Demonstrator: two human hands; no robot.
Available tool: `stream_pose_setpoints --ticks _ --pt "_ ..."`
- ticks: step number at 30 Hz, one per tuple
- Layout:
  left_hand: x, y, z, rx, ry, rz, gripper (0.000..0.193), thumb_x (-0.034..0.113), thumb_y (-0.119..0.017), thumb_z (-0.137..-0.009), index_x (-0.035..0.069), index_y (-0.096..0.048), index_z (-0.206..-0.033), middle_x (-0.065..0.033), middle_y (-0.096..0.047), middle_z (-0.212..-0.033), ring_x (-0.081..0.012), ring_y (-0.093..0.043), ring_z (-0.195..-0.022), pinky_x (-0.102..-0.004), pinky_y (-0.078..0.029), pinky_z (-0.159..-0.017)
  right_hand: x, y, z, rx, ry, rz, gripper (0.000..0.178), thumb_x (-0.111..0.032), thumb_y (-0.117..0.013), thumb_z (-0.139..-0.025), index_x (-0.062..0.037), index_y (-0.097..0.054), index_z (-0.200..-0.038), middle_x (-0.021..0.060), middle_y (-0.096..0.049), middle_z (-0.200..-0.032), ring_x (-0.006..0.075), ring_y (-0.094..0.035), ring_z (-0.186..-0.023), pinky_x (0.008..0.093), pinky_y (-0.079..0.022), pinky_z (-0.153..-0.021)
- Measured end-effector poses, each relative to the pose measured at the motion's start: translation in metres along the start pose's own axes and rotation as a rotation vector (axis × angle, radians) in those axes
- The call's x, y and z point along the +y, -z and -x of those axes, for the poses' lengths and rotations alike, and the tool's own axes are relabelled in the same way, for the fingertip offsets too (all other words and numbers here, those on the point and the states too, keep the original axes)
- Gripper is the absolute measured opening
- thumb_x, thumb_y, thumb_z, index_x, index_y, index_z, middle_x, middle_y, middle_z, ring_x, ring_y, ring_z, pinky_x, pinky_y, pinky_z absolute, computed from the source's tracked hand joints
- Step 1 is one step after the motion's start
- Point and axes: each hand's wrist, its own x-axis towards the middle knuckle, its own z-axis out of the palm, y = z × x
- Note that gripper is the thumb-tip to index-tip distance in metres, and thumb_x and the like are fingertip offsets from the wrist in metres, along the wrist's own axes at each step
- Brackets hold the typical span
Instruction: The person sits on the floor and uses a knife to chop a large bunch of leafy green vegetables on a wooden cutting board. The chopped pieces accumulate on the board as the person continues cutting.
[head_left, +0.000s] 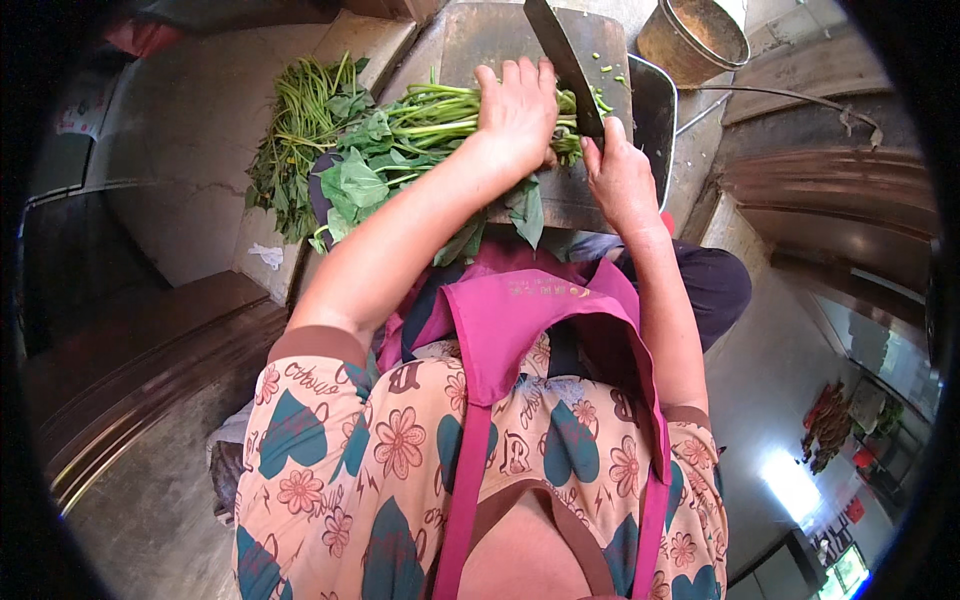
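Observation:
A bundle of long-stemmed leafy greens lies across a dark wooden cutting board, its leaves hanging over the near left side. My left hand grips the bundle from above near its cut right end, fingers pointing away from me. In my right hand is the handle of a cleaver, mostly covered by my fingers. The dark blade points far and slightly left, against the stem ends just right of my left hand. Small cut green pieces are scattered at the board's far right.
More greens are heaped on a ledge at the left, beside a crumpled white tissue. A dark basin sits under the board's right side. Beyond it stands a worn bucket; a thin hose or cable runs rightward.

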Motion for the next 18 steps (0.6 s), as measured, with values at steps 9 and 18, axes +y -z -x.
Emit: stream_pose_setpoints --ticks 9,18 --pt "-0.012 -0.034 0.007 0.059 0.05 0.01 0.091 0.034 -0.088 -0.054 -0.002 -0.047 -0.127 -0.0126 -0.061 -0.11 -0.0266 -0.058 -0.106 -0.0414 -0.042 -0.089 -0.027 0.051 0.012 0.238 0.127 -0.186 0.024 -0.02 -0.062 -0.09 -0.006 -0.053 -0.107 0.0233 -0.062 -0.08 0.0438 -0.062 -0.076 0.049 -0.048 -0.064" --pt "-0.029 -0.027 -0.018 -0.07 -0.184 0.061 0.046 0.016 -0.075 -0.063 0.005 -0.056 -0.104 -0.0125 -0.064 -0.101 -0.028 -0.064 -0.095 -0.0416 -0.046 -0.08 0.013 0.008 -0.001 0.096 0.109 -0.102 0.024 -0.018 -0.062 -0.09 -0.0058 -0.051 -0.108 0.0241 -0.061 -0.08 0.0442 -0.061 -0.078 0.0495 -0.047 -0.064"
